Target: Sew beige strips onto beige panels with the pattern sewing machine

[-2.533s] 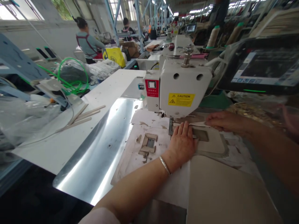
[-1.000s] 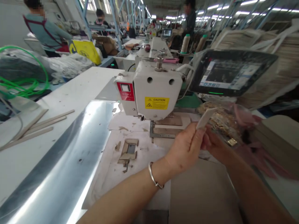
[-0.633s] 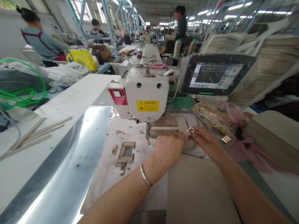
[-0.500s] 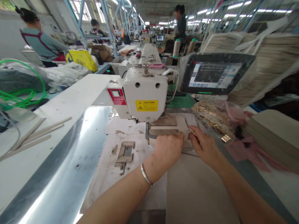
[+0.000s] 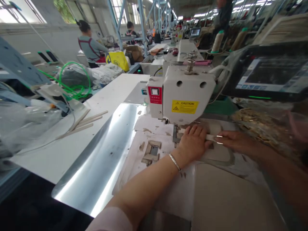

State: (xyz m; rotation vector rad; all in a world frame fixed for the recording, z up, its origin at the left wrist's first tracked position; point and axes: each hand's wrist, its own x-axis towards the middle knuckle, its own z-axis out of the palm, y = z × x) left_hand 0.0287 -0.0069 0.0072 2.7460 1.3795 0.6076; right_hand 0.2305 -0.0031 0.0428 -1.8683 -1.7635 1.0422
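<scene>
A cream sewing machine head [image 5: 185, 96] with a yellow caution label stands over a grey template plate [image 5: 222, 156]. A narrow beige strap [image 5: 209, 137] lies across the plate, just under the presser foot. My left hand [image 5: 193, 142], a bangle on its wrist, lies flat on the strap's left part with fingers stretched toward the needle. My right hand [image 5: 237, 141] comes in from the right and pinches the strap's right end, where a small metal ring [image 5: 218, 140] glints at the fingertips.
A plastic bag of gold metal fittings [image 5: 261, 128] lies right of the machine, under a touch screen [image 5: 271, 75]. Loose beige strips [image 5: 84, 121] and a green hose [image 5: 74, 80] are to the left. A beige board [image 5: 231, 199] is in front. Another person [image 5: 90, 46] works far back.
Both hands have brought the strap, now with the metal ring on it, down under the machine head. My left hand went from gripping to lying flat. The camera swung left.
</scene>
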